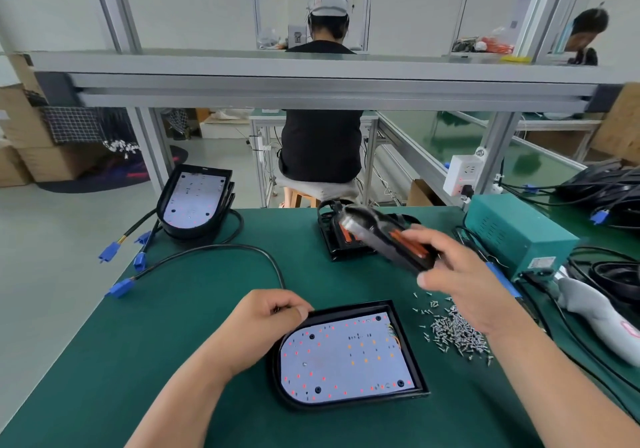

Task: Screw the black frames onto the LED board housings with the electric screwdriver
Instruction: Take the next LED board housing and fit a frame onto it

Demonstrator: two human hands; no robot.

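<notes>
Left hand [266, 323] grips the black frame [403, 343] at its far-left corner, apparently steadying it on the LED board housing [349, 405]; right hand [460, 274] clasps the electric screwdriver [377, 236] beyond the housing, above the screws [457, 333].

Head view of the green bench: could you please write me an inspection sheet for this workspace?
Surface: green mat, screw pile right of the work.
Job's things: LED board housing with black frame flat in front; stacked housings far left; electric screwdriver raised.
Clutter: teal power box, grey wrapped tool at right.
Hands: left hand grips the housing's far-left corner; right hand holds the screwdriver.
Cables: black leads with blue connectors at left; coils at right.
Surroundings: seated person facing away beyond the aluminium rail.
</notes>
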